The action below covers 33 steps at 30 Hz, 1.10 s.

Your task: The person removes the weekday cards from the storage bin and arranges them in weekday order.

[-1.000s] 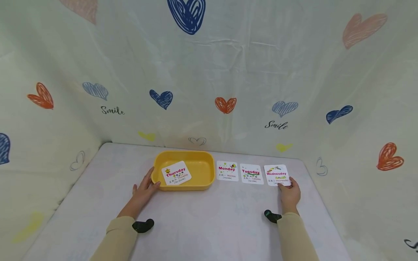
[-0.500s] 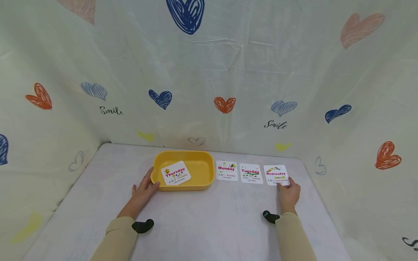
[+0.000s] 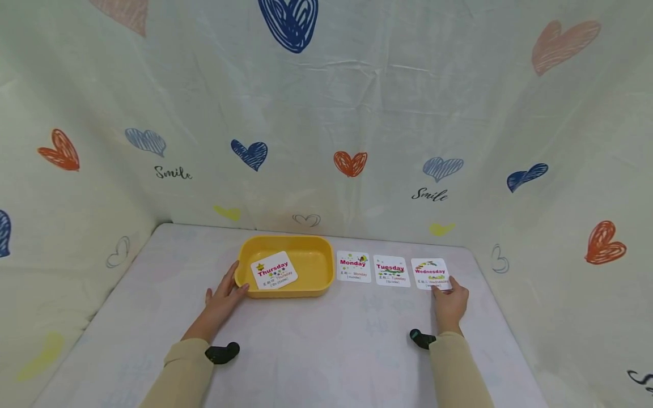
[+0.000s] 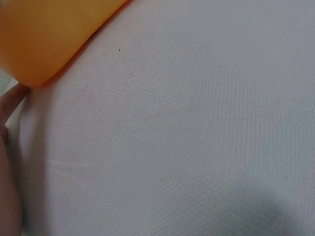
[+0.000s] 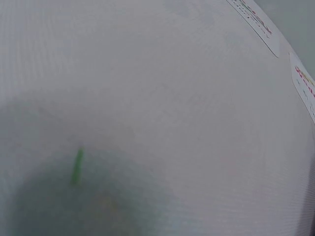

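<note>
In the head view, my left hand [image 3: 224, 293] holds the left end of a yellow plastic tray [image 3: 318, 272], thumb at its front corner and fingers along its side. A white Thursday card [image 3: 274, 271] lies tilted inside the tray. At the right, thumb and fingers of my right hand [image 3: 451, 305] pinch the lower right corner of a Wednesday card [image 3: 429, 272]. It lies at the end of a row, beside a Tuesday card [image 3: 391, 271] and a Monday card [image 3: 353, 266]. The left wrist view shows the tray [image 4: 44, 39] with a fingertip at its bottom edge.
A pale cloth covers the table [image 3: 326, 351]. Behind and beside it hangs a white curtain [image 3: 306, 102] printed with hearts. Black cameras sit on the left wrist [image 3: 223, 353] and the right wrist [image 3: 422, 339].
Both hands keep their places on the tray and the Wednesday card. The whole head view has shifted very slightly.
</note>
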Each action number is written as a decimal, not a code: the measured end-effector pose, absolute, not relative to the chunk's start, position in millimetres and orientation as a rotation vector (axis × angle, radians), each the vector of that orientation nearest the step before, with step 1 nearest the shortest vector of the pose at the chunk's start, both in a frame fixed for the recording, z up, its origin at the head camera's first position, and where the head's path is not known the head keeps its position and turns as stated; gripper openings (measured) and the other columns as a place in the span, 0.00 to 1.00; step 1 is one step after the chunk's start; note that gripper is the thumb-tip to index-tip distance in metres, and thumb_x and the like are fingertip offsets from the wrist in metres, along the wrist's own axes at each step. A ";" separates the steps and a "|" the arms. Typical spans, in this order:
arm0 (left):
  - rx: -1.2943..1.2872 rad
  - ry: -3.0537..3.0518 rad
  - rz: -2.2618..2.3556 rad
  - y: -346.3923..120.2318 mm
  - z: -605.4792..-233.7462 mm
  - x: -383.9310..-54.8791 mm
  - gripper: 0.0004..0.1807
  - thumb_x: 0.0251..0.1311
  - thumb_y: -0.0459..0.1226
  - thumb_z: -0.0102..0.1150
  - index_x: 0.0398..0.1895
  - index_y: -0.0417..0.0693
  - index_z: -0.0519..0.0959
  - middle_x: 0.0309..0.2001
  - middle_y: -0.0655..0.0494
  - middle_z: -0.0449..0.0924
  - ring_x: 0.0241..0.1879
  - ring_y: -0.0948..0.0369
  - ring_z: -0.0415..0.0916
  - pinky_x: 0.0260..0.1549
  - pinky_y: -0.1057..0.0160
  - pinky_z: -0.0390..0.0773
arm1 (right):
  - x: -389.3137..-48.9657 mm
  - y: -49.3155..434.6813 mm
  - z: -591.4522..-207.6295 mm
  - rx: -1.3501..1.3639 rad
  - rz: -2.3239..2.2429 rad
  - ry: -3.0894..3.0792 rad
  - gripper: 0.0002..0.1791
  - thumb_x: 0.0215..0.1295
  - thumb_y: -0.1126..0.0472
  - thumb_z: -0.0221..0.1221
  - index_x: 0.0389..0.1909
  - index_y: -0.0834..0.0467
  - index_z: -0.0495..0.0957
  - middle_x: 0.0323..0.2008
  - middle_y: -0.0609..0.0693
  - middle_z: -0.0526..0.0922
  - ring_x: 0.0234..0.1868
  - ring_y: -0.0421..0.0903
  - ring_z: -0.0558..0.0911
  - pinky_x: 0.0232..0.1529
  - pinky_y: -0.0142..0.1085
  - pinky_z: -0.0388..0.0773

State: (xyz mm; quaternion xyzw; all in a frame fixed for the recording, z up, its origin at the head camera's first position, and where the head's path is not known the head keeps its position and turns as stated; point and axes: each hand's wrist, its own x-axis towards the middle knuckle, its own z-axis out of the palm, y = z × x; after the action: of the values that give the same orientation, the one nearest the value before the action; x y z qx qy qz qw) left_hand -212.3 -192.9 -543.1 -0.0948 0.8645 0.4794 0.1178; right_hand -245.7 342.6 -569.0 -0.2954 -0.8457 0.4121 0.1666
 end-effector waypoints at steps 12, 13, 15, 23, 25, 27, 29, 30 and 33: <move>-0.270 2.525 1.411 -192.9 -539.9 -211.1 0.45 0.68 0.58 0.49 0.78 0.68 0.35 0.76 0.43 0.43 0.75 0.43 0.39 0.62 0.42 0.10 | -245.6 344.9 -566.2 -0.866 1.188 -2.354 0.33 0.63 0.68 0.62 0.68 0.68 0.63 0.59 0.69 0.58 0.45 0.57 0.68 0.43 0.43 0.66; -0.267 2.527 1.411 -192.6 -539.9 -211.3 0.45 0.67 0.58 0.49 0.79 0.67 0.36 0.76 0.43 0.43 0.75 0.43 0.39 0.62 0.41 0.11 | -245.6 345.3 -566.1 -0.864 1.187 -2.353 0.33 0.63 0.68 0.62 0.68 0.68 0.63 0.59 0.69 0.58 0.45 0.58 0.68 0.44 0.44 0.67; -0.265 2.531 1.414 -192.1 -540.2 -212.1 0.45 0.67 0.58 0.50 0.79 0.67 0.36 0.76 0.43 0.42 0.75 0.43 0.38 0.62 0.41 0.11 | -245.4 346.4 -565.9 -0.857 1.190 -2.344 0.33 0.62 0.68 0.62 0.67 0.68 0.64 0.59 0.69 0.58 0.47 0.59 0.69 0.48 0.46 0.68; -0.249 2.495 1.462 -190.6 -541.2 -212.3 0.46 0.65 0.60 0.52 0.78 0.69 0.37 0.76 0.43 0.44 0.75 0.44 0.37 0.62 0.41 0.10 | -243.4 351.3 -562.6 -0.830 1.211 -2.332 0.32 0.59 0.71 0.63 0.64 0.73 0.65 0.58 0.73 0.60 0.59 0.68 0.64 0.64 0.56 0.61; -0.246 2.498 1.453 -191.0 -542.2 -211.5 0.46 0.65 0.60 0.52 0.79 0.68 0.37 0.76 0.44 0.43 0.75 0.44 0.36 0.62 0.41 0.10 | -241.9 350.4 -560.0 -0.844 1.256 -2.320 0.32 0.60 0.70 0.63 0.65 0.73 0.64 0.59 0.72 0.61 0.58 0.66 0.64 0.62 0.53 0.63; -0.248 2.505 1.436 -192.2 -543.7 -211.1 0.46 0.65 0.60 0.51 0.79 0.67 0.37 0.77 0.44 0.43 0.75 0.44 0.35 0.62 0.41 0.10 | -241.0 348.5 -557.7 -0.844 1.321 -2.301 0.33 0.60 0.70 0.63 0.66 0.71 0.64 0.59 0.71 0.63 0.55 0.63 0.66 0.55 0.47 0.70; -0.246 2.514 1.424 -192.9 -544.2 -210.6 0.47 0.65 0.60 0.51 0.79 0.66 0.37 0.77 0.44 0.42 0.75 0.44 0.34 0.61 0.40 0.10 | -240.2 344.6 -554.8 -0.835 1.399 -2.278 0.33 0.61 0.69 0.62 0.67 0.69 0.63 0.59 0.69 0.64 0.50 0.58 0.68 0.45 0.35 0.73; -0.245 2.519 1.419 -193.4 -544.2 -210.5 0.46 0.66 0.59 0.51 0.79 0.65 0.37 0.77 0.44 0.41 0.75 0.44 0.34 0.61 0.40 0.10 | -240.0 341.6 -552.9 -0.821 1.436 -2.267 0.34 0.61 0.69 0.62 0.68 0.69 0.63 0.59 0.68 0.65 0.47 0.56 0.68 0.40 0.30 0.73; -0.239 2.531 1.408 -194.5 -542.8 -210.0 0.46 0.66 0.59 0.50 0.79 0.64 0.37 0.77 0.44 0.40 0.75 0.43 0.34 0.61 0.40 0.10 | -240.3 330.8 -549.9 -0.788 1.522 -2.270 0.35 0.61 0.69 0.63 0.69 0.67 0.62 0.58 0.66 0.67 0.40 0.49 0.70 0.26 0.22 0.71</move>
State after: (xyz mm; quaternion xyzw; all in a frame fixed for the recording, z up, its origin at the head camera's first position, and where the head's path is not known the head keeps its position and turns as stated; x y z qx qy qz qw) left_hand -210.0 -194.5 -542.8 -0.0815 0.8650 0.4810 0.1176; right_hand -240.3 330.8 -549.9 -0.2738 -0.7892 0.5293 0.1483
